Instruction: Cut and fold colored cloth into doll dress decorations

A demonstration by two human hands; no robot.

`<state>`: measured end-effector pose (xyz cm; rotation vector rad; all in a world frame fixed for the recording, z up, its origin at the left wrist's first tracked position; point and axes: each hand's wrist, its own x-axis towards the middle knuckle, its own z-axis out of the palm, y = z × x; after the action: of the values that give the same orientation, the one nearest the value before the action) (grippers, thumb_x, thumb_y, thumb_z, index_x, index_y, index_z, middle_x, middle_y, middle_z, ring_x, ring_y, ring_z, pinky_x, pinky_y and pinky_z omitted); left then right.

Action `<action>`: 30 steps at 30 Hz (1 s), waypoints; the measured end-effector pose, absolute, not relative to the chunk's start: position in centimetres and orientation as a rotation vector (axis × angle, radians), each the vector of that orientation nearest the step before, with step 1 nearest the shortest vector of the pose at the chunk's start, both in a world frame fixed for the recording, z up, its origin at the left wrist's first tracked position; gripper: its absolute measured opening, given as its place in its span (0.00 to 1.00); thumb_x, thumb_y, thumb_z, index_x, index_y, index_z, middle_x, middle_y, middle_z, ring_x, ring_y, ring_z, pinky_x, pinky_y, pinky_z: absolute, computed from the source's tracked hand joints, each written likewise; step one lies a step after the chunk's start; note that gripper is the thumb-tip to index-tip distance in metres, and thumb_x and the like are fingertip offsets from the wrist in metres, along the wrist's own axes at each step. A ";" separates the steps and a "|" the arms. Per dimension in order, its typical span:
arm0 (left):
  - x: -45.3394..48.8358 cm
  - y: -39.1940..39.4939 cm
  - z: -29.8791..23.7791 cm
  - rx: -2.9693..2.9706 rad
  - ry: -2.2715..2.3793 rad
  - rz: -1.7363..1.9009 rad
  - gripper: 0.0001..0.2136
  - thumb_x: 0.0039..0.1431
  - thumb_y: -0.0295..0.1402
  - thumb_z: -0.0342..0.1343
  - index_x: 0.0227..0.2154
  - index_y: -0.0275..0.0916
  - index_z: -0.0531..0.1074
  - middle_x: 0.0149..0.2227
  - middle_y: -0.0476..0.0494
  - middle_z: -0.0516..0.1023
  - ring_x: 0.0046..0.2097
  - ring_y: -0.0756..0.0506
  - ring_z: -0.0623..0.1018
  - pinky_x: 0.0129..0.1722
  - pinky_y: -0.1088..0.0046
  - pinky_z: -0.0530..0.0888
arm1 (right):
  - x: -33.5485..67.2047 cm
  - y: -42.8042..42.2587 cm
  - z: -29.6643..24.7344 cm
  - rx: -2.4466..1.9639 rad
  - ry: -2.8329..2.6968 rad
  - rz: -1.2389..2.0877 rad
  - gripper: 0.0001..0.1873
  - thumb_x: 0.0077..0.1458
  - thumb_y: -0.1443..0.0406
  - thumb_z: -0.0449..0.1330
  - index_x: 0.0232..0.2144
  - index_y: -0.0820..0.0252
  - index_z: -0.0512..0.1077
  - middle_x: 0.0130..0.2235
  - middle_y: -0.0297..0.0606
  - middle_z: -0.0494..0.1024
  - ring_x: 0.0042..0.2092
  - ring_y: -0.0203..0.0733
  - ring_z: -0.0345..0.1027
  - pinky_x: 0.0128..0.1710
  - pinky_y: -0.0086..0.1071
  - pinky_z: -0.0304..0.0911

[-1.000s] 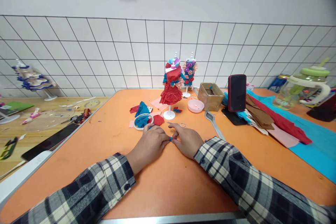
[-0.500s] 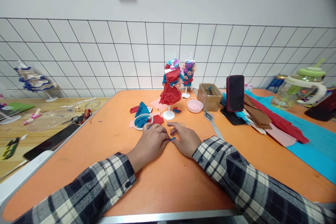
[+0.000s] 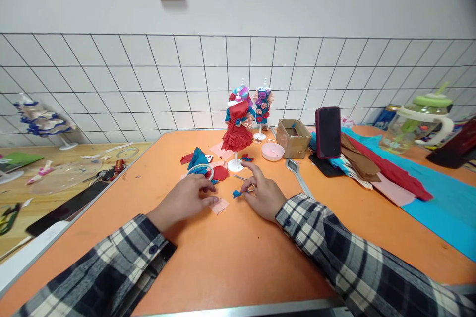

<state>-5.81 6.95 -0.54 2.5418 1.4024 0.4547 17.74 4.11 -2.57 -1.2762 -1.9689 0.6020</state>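
My right hand (image 3: 262,193) pinches a small gathered piece of blue fabric (image 3: 237,193) between thumb and index finger, just above the orange table. Beside it lies a pair of small scissors (image 3: 241,178), partly hidden by the fingers. My left hand (image 3: 188,198) is over the table to the left, fingers curved and apart from the thumb. Its thumb tip reaches the edge of a pale pink fabric scrap (image 3: 220,206); whether it touches is unclear. A white ring (image 3: 210,170) with blue cloth (image 3: 197,158) lies just beyond the left hand, next to red cloth (image 3: 219,174).
A mini dress form in a red dress (image 3: 238,129) stands ahead, with another dressed form (image 3: 263,104) behind. A pink bowl (image 3: 272,152), cardboard box (image 3: 293,138), grey tool (image 3: 297,176), propped phone (image 3: 328,132), folded fabrics (image 3: 390,168) and a jug (image 3: 412,126) are on the right.
My left hand has let go of the blue piece and moved left, uncovering the pink scrap. My right hand keeps hold of the blue piece, which now shows more fully.
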 end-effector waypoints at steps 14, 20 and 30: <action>-3.3 6.4 -1.5 2.159 1.493 1.310 0.11 0.58 0.40 0.53 0.34 0.40 0.77 0.38 0.44 0.81 0.39 0.44 0.78 0.40 0.69 0.73 | 18.2 4.4 -1.9 -1.247 -1.842 0.563 0.36 0.50 0.70 0.59 0.58 0.51 0.52 0.34 0.27 0.80 0.27 0.34 0.67 0.30 0.28 0.56; -2.5 5.1 -1.6 2.712 1.101 0.504 0.10 0.60 0.34 0.52 0.38 0.44 0.78 0.41 0.45 0.81 0.45 0.42 0.76 0.47 0.64 0.69 | 18.6 4.5 -1.8 -1.310 -1.782 0.506 0.37 0.49 0.70 0.60 0.59 0.53 0.52 0.35 0.29 0.80 0.32 0.38 0.70 0.31 0.29 0.58; -2.8 5.5 -2.1 2.510 1.230 0.468 0.09 0.60 0.36 0.52 0.36 0.49 0.79 0.47 0.49 0.79 0.52 0.41 0.73 0.57 0.56 0.59 | 18.1 3.9 -2.3 -1.270 -2.195 0.682 0.33 0.49 0.70 0.61 0.57 0.50 0.57 0.36 0.28 0.81 0.41 0.41 0.73 0.41 0.33 0.60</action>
<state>-2.76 5.53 -2.13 2.5097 1.2298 0.4678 18.09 3.92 -2.33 -1.2702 -2.1947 0.6825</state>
